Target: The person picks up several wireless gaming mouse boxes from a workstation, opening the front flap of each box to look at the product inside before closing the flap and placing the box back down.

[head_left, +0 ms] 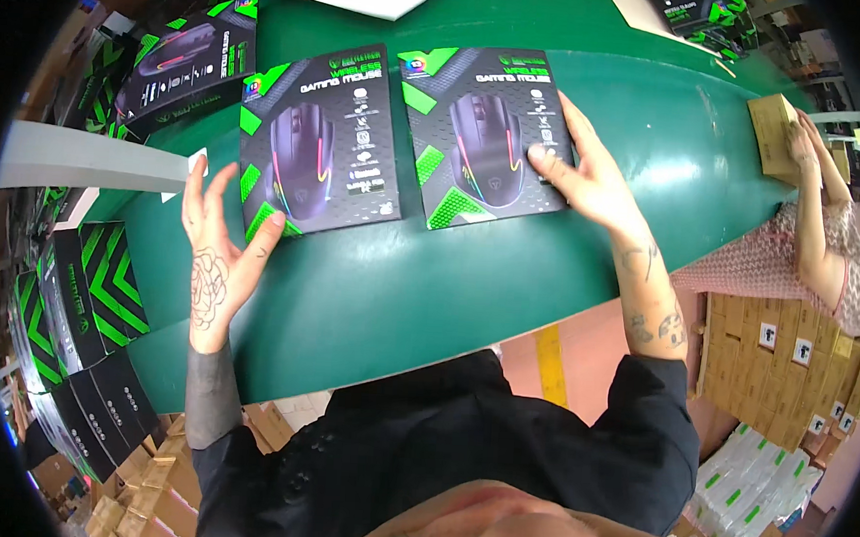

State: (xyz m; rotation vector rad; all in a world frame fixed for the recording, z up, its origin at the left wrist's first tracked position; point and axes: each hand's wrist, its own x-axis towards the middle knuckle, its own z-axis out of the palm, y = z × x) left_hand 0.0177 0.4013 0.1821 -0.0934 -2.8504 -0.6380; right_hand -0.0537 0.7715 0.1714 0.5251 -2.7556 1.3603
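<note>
Two black and green gaming mouse boxes lie side by side on the green table, fronts up, each printed with a dark mouse. My right hand (590, 175) grips the right mouse box (485, 140) at its right edge, thumb on the front and fingers along the side. At the lower left corner of the left mouse box (320, 141), my left hand (222, 243) has its fingers spread. Its thumb tip is at that box's edge; whether it presses on the card cannot be told.
A grey metal post (95, 159) stands left of my left hand. More black and green boxes (193, 62) are piled along the left side. At the right, another person's hands (804, 142) touch a brown carton (772, 139). Stacked cartons (756, 354) stand on the floor below.
</note>
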